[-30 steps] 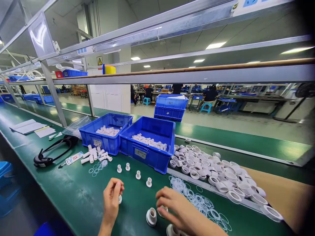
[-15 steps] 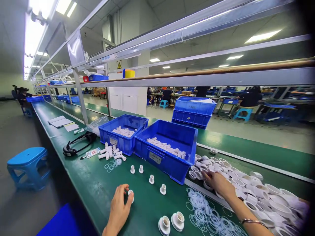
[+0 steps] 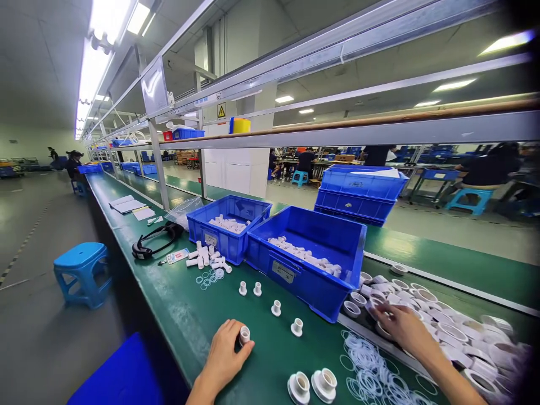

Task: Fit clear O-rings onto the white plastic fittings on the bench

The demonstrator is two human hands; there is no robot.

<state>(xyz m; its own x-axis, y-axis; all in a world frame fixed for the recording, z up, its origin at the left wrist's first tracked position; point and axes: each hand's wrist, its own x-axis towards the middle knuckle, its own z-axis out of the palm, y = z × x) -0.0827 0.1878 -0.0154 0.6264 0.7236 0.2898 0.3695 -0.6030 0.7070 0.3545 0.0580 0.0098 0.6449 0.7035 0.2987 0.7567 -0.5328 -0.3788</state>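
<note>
Thumb and fingers of my left hand [image 3: 228, 351] curve round a small white flanged plastic fitting [image 3: 244, 336] that appears to stand upright on the green bench. My right hand [image 3: 403, 326] reaches into a heap of white plastic rings [image 3: 451, 332], its fingertips pinched on a ring at the near left side; the ring is partly hidden by the fingers. Several similar small fittings [image 3: 276, 307] stand in a loose row beyond my left hand. Two larger fittings, each seated in a wide ring [image 3: 324, 386], stand nearer me. Beside them lies a pile of thin translucent rings [image 3: 371, 365].
Two blue bins [image 3: 306, 275] with small white parts sit behind the fittings. Left of them lie white tube pieces [image 3: 206, 256], a black headset strap [image 3: 156, 242] and papers [image 3: 126, 203]. Blue stacked crates [image 3: 358, 194] stand beyond the bench. A shelf rail [image 3: 358, 131] crosses overhead.
The view has swung left, so the scene sits further right. My left fingers now wrap more around the fitting. My right hand stays at the ring heap.
</note>
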